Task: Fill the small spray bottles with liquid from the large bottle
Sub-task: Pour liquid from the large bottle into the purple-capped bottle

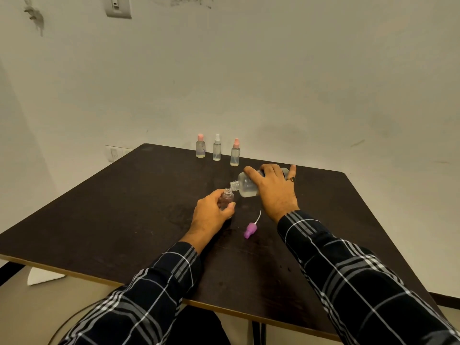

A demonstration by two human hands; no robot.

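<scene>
1. Right hand [272,189] wrapped over the large bottle [245,185], gripping it from above near the table's middle; left hand [211,211] closed around the small open bottle [227,199], holding it upright on the dark table [124,207].
2. Large bottle tipped almost flat, long axis running from about 2 o'clock at the base down to 8 o'clock at the neck. Uncapped mouth pointing toward 8 o'clock, just above and beside the small bottle's opening, touching or nearly so; cannot tell which.
3. Remaining liquid pooled along the lower side of the large bottle. Whether a stream is passing between the two mouths: too fine to tell.
4. Likely trouble: two narrow openings, so a slight drift of either hand would probably send liquid down the outside of the small bottle and onto the table.
5. Tipping further or too quickly could bring a gulp of liquid, more than the small neck accepts, and overflow onto the left fingers.
6. Level inside the small bottle largely hidden by the left hand, so overfilling hard to judge.
7. Purple spray cap [249,230] with its dip tube lying loose at 5 o'clock from the small bottle, close to the right wrist; could be knocked away or wetted by a spill.
8. Three capped spray bottles [217,148] standing in a row at 12 o'clock by the far edge, well apart from the pouring.
</scene>
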